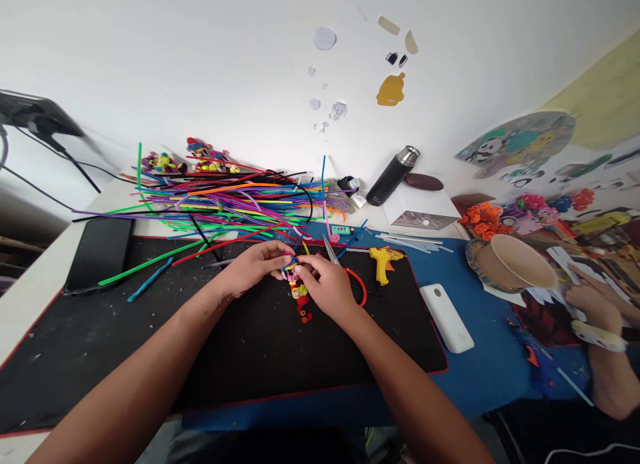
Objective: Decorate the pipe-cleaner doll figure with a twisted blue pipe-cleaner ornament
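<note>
Over the black mat [240,364], my left hand [257,267] and my right hand [325,284] meet around a small pipe cleaner figure [299,292]. It has blue, pink, yellow and red parts, and its red lower end hangs below my fingers. My left fingers pinch its blue upper end, while my right thumb and fingers press on it from the other side. Fingers hide part of the figure. Scissors with red handles [356,287] lie beside my right hand, partly covered by it. Just beyond sits a yellow glue gun [383,264].
Behind the mat lies a heap of colourful pipe cleaners [235,201], with finished figures [205,156] at its back. A phone [99,251] rests at left, a white power bank [447,317] at right. A black flask [393,177] leans near a white box [423,207]. Another person's hand [593,294] is at far right.
</note>
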Tool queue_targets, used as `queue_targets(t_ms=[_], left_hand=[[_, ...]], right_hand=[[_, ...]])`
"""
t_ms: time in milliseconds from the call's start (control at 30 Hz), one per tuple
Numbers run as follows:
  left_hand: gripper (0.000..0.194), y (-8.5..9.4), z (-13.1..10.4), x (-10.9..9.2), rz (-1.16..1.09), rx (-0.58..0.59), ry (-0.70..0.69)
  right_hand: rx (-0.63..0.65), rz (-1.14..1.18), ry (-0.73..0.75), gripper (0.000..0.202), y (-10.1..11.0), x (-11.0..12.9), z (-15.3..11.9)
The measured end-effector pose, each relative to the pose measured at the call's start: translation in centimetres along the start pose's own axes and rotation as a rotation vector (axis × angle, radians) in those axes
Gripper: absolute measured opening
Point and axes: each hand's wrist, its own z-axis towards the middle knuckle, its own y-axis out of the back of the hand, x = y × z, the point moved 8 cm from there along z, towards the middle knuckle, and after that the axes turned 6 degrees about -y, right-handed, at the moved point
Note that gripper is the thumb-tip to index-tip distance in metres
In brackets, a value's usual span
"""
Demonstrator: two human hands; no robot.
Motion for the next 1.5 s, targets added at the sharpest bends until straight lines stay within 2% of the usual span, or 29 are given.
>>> queue_targets(t_ms=[167,367,767,900,1100,1233,1500], left_hand=[[0.049,0.3,0.0,-0.3,0.029,-0.002,-0.023],[0.044,0.4,0.0,-0.4,0.026,0.063,-0.024],[0.038,0.6,-0.2,0.3,-0.015,0.119,0.009],[0.039,0.7,-0.1,0.3,-0.019,0.095,0.033],[0.034,1.2,-0.1,0.7,-0.035,0.049,0.043],[0.032,1.2,-0.2,0.9,-0.014,0.062,0.052],[0.033,1.0,-0.2,1.1,-0.018,0.072,0.081]], right_hand=[[-0.042,0.142,-0.056,0.026,0.5,-1.0,-0.2],[-0.040,0.339,-0.104,0.030,0.8,-1.7,-0.1],[0.006,0.370,-0.104,0.031,0.1,-2.7,0.4],[0.030,0.350,-0.106,0.031,0.0,-2.7,0.6],[0.039,0.288,-0.026,0.028,0.1,-2.2,0.5],[0.065,0.220,0.061,0.025,0.2,-1.3,0.6],[0.124,0.265,0.050,0.026,-0.3,-1.4,0.5]])
